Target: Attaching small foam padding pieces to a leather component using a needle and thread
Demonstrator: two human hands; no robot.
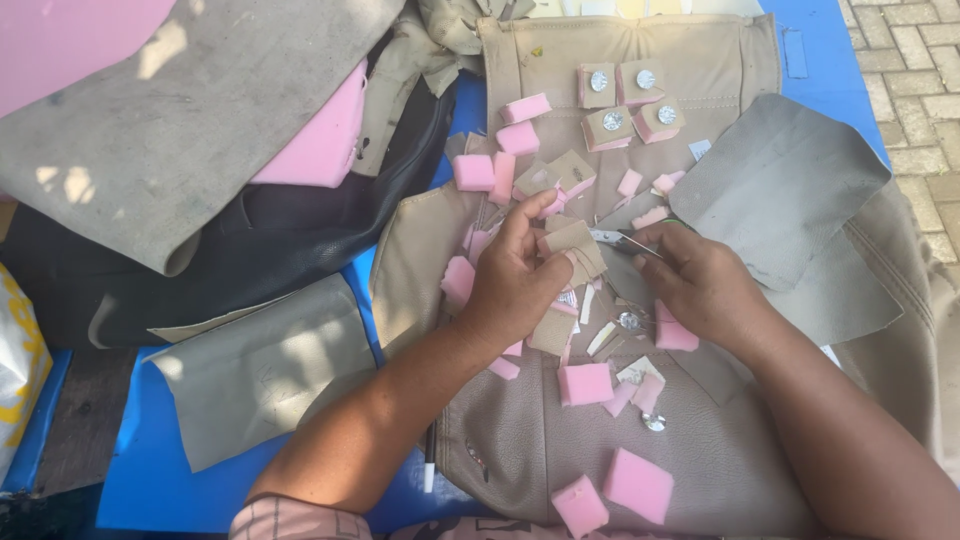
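Head view, sunlit upholstery bench: we work left to right from a big pink foam slab [325, 135] under a grey sheet [200, 110] and black leather [250, 260], pushed aside on the blue bench [170, 480]. Our left hand [515, 275] pinches a tan fabric square [575, 245], fingers closed on it, lifting it clear of the beige seat cover [520, 440] that serves as our working mat. Just right, our right hand [700, 285] grips small metal scissors [620, 240], blades touching the square's edge. Pink foam blocks [585, 383] and silver studs [654, 422] lie scattered near the hands, within easy reach. Farther off, four finished covered buttons [630, 100] sit grouped apart.
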